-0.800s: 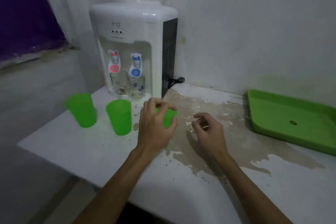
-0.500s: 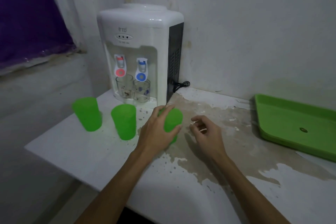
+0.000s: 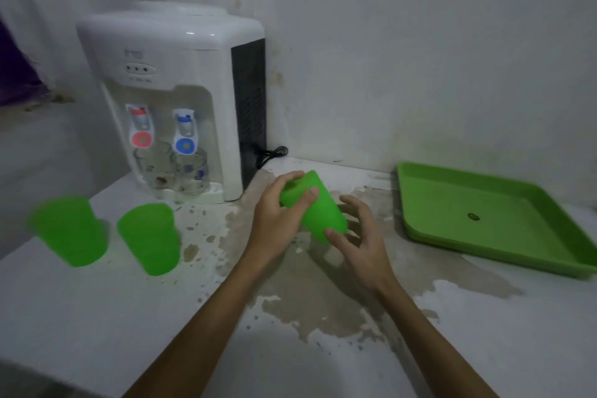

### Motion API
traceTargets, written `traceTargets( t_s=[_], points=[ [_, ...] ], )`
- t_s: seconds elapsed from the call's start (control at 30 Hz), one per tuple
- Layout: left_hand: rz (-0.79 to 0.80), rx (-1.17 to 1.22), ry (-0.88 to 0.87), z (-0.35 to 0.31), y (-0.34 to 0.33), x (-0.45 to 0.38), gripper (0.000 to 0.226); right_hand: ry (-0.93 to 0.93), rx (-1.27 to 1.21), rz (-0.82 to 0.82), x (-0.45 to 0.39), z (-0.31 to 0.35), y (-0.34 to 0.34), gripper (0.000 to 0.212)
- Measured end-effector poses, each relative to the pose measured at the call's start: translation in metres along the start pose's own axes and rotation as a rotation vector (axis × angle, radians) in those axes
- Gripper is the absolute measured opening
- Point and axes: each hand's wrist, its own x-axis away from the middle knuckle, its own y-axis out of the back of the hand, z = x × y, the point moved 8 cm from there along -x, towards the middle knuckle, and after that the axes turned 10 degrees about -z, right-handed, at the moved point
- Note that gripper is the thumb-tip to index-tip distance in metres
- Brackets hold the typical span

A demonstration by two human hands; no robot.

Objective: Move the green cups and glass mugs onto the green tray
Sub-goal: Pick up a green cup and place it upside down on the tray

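Note:
My left hand grips a green cup and holds it tilted above the counter, its wider end toward the right. The fingers of my right hand are spread around that wider end, the thumb touching it. Two more green cups stand upside down at the left of the counter. Two glass mugs sit under the taps of the water dispenser. The green tray lies at the right by the wall, with only a small dark spot on it.
A white water dispenser stands at the back left, its black cord curled against the wall. The white counter is stained brown in the middle. Its left and front edges drop away.
My left hand has lifted the third green cup off the counter and tipped it to the right. My right hand has opened and come up to its wider end.

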Motion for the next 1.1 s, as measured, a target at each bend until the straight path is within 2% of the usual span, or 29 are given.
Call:
traceTargets(
  t_s=[0.13, 0.2, 0.33, 0.5, 0.63, 0.7, 0.77, 0.93, 1.1],
  points=[
    [0.076, 0.186, 0.18, 0.008, -0.057, 0.008, 0.039, 0.05, -0.09, -0.177, 0.001, 0.007, 0.046, 0.053],
    [0.126, 0.268, 0.249, 0.007, -0.087, 0.014, 0.031, 0.07, -0.075, -0.264, -0.002, 0.008, 0.071, 0.048],
    [0.227, 0.296, 0.332, 0.006, -0.136, 0.026, 0.016, 0.083, -0.07, -0.438, -0.007, 0.007, 0.12, 0.047],
    [0.301, 0.249, 0.368, 0.01, -0.183, 0.031, 0.023, 0.08, -0.034, -0.63, -0.018, -0.004, 0.17, 0.044],
    [0.382, 0.155, 0.339, 0.016, -0.209, 0.035, 0.045, 0.092, 0.076, -0.764, -0.03, -0.002, 0.201, 0.046],
    [0.398, 0.112, 0.328, 0.023, -0.215, 0.035, 0.066, 0.098, 0.138, -0.782, -0.039, -0.004, 0.212, 0.045],
    [0.408, 0.063, 0.294, 0.028, -0.219, 0.034, 0.074, 0.115, 0.218, -0.758, -0.048, -0.004, 0.216, 0.042],
    [0.402, -0.018, 0.196, 0.023, -0.218, 0.031, 0.045, 0.161, 0.4, -0.74, -0.065, -0.001, 0.219, 0.045],
    [0.398, -0.064, 0.13, 0.026, -0.217, 0.026, 0.039, 0.142, 0.607, -0.653, -0.079, -0.019, 0.212, 0.051]
  ],
)
